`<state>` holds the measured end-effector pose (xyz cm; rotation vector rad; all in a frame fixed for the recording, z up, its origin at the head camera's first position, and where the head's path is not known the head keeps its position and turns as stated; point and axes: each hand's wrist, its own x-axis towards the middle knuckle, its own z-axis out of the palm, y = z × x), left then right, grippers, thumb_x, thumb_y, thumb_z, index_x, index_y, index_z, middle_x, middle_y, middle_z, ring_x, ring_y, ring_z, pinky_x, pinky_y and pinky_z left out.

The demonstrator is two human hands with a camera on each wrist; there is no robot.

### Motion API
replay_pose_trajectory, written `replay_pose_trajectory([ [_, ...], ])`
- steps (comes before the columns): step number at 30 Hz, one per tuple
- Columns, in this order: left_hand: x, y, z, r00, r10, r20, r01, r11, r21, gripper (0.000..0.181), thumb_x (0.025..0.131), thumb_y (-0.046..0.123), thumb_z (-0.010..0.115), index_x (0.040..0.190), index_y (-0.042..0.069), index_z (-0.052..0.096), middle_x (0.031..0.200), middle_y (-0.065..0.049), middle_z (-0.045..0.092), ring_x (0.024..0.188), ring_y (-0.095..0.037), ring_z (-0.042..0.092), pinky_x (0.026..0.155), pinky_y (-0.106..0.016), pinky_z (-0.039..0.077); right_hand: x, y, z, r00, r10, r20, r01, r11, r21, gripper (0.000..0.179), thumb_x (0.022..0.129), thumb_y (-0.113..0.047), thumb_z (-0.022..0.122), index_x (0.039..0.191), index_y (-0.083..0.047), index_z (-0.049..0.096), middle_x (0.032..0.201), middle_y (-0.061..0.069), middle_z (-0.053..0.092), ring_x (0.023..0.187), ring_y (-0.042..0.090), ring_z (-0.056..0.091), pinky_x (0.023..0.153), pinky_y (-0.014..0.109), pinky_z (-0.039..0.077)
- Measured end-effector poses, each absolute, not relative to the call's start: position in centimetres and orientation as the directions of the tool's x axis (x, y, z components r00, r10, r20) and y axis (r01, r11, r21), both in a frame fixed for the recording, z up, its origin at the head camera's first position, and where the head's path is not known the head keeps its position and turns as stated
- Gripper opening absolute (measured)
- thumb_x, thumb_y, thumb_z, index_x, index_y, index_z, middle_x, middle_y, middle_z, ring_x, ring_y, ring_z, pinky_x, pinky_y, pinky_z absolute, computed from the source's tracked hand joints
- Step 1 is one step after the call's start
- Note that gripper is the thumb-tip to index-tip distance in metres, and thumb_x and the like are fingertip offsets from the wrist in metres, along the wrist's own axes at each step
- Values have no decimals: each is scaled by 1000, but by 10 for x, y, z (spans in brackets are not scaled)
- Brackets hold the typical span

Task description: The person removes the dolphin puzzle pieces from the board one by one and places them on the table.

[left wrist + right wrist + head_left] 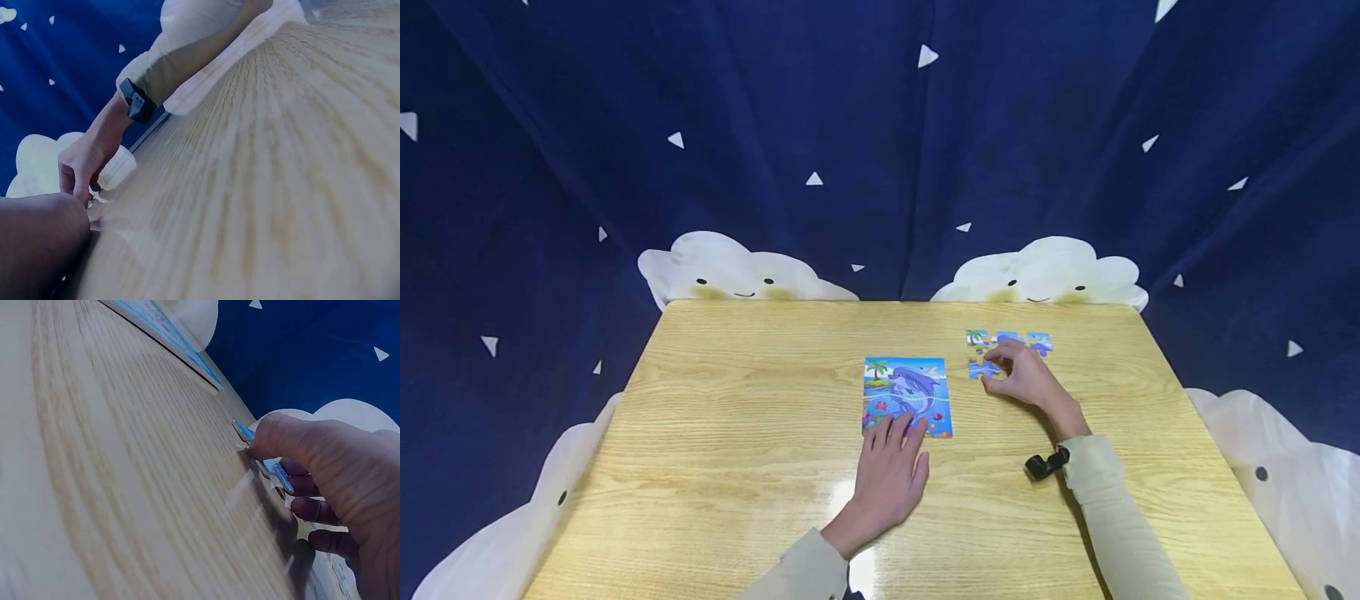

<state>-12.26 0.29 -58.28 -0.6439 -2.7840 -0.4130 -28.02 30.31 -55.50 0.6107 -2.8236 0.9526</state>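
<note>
A square dolphin picture [901,375] with a palm tree and sea creatures lies on the wooden table. Across its lower edge rest the spread fingers of my left hand [889,483], palm down. To the right, my right hand [1026,377] pinches a blue jigsaw piece [981,369] between thumb and fingers. In the right wrist view that jigsaw piece [275,472] is tilted, with a shadow on the table below it. Just beyond the hand lies a row of puzzle pieces, among them a palm-tree piece [976,337] and a right-hand corner piece [1041,342]. The hand partly covers other pieces.
The light wooden table [737,433] ends at a dark blue curtain [880,150] with white triangles and cloud shapes along the table's edges. A small black camera [1045,463] is worn at the right wrist.
</note>
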Motion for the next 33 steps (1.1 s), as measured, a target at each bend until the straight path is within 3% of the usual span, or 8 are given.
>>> replay_pose_trajectory([
  [23,-123,3,-587,-855,384,348,471,856,212,52,107,36,43,156,19,48,151,-8,49,138,-37,44,112,-51,34,-279,303,-552,-923,-337,185,-378,710,-594,38,80,-15,85,113,0,76,96,11,61,80,21,52,69,31,45],
  [33,-122,2,-585,-854,384,351,475,851,224,51,107,35,43,155,18,50,150,-8,50,138,-37,45,112,-52,35,-273,303,-557,-901,-329,283,-434,701,-566,36,80,-14,85,111,2,74,92,12,59,79,21,50,69,33,43],
])
